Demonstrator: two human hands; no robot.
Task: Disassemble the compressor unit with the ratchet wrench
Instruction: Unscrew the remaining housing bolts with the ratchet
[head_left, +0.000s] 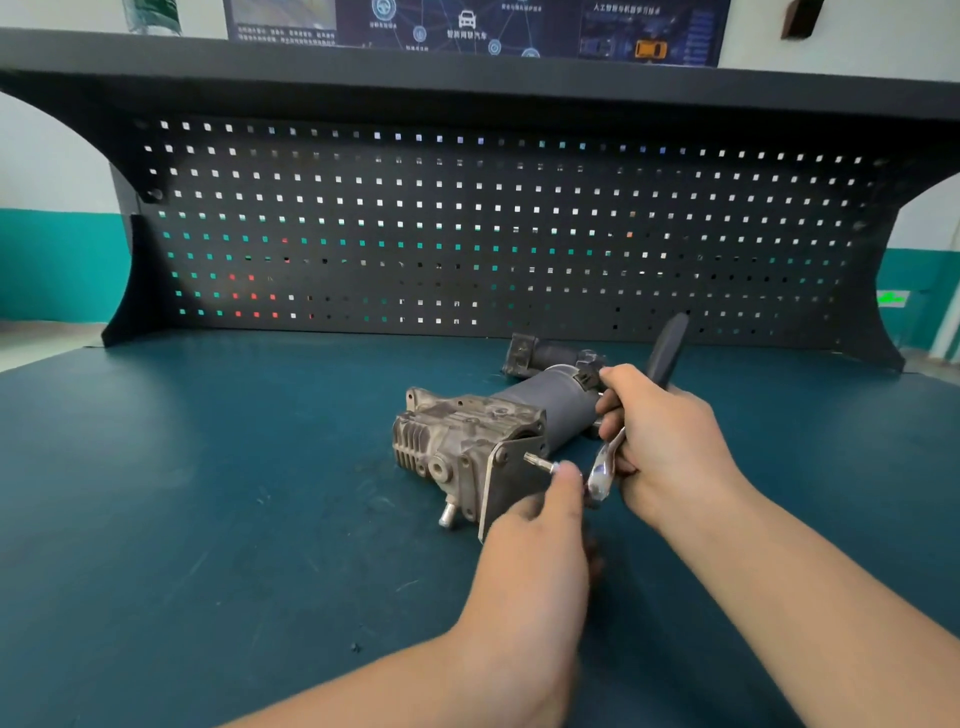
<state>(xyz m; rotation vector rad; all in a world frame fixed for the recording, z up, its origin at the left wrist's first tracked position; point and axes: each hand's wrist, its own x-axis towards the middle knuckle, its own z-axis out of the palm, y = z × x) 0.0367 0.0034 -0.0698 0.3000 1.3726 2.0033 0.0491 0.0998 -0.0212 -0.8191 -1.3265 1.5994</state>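
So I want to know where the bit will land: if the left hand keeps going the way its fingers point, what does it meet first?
Probably the metal bracket on the compressor. The left hand pinches a bit whose tip sits at or almost at the bracket; depth is unclear.

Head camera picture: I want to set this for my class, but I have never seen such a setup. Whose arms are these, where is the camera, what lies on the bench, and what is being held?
There is no machine here: a person works with two bare hands, and the one camera sits on their head, looking forward and down. On the blue-green workbench lies the compressor unit, a grey metal block joined to a dark cylinder. Behind it rises a black pegboard. The right hand grips the ratchet wrench, its shiny head downward and dark handle pointing up. The left hand pinches a small metal bit at the unit's bracket. Whether the bit touches a bolt cannot be told.
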